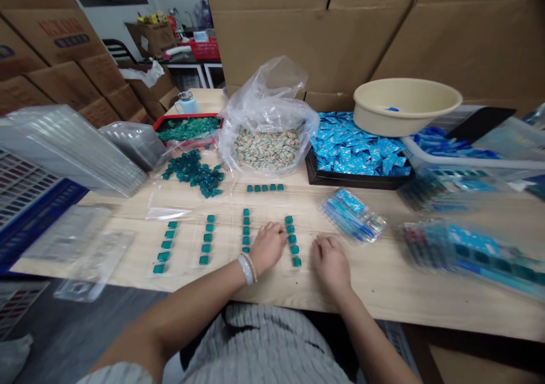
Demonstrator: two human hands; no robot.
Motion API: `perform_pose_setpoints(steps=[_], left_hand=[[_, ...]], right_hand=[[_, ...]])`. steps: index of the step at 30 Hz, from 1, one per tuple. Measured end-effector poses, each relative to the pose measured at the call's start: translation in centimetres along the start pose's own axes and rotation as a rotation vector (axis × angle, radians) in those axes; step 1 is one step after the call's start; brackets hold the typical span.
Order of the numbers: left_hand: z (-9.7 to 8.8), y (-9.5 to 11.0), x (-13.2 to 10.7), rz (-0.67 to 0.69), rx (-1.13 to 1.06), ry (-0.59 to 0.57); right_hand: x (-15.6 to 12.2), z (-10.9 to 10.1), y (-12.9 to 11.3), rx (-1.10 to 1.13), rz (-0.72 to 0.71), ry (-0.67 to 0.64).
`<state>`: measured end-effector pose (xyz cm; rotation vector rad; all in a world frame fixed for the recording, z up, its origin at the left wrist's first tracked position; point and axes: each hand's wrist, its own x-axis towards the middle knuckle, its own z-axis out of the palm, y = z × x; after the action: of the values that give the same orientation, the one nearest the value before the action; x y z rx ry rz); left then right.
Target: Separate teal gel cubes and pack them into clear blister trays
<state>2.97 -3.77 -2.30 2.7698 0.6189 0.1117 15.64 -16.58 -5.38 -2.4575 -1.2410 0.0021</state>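
My left hand [268, 247], with a bracelet and a pale band at the wrist, has its fingers bent together beside a column of small teal square pieces [292, 239]. Its fingertips come close to the upper pieces; anything in them is hidden. To the right of that column, my right hand [332, 263] rests low over the table with curled fingers. Whether it pinches something cannot be seen. More teal squares lie in columns on faint clear plastic trays to the left, including a column [246, 230] partly behind my left hand. A short row [264, 188] lies farther back.
Loose teal pieces [193, 171] lie on a plastic bag. Behind are a red tray [159, 124], a clear bag of small packets [266, 148], blue sachets [357, 145] and a cream basin [404, 108]. Filled clear packs [353, 216] lie right; stacked clear trays [72, 145] stand left.
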Motion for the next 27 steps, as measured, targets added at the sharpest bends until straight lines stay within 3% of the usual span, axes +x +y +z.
perform_pose_setpoints(steps=[5, 11, 20, 27], left_hand=[[0.0, -0.4, -0.3, 0.194, 0.168, -0.034], [-0.9, -1.2, -0.5, 0.422, 0.280, -0.112], [-1.0, -0.9, -0.1, 0.383, 0.222, -0.083], [-1.4, -1.4, -1.6, 0.373, 0.096, -0.095]], right_hand=[[0.2, 0.7, -0.6, -0.186, -0.006, 0.001], [0.3, 0.7, -0.9, -0.257, 0.076, -0.005], [0.4, 0.8, -1.2, -0.244, 0.108, -0.004], [0.3, 0.8, -1.4, -0.260, 0.140, 0.014]])
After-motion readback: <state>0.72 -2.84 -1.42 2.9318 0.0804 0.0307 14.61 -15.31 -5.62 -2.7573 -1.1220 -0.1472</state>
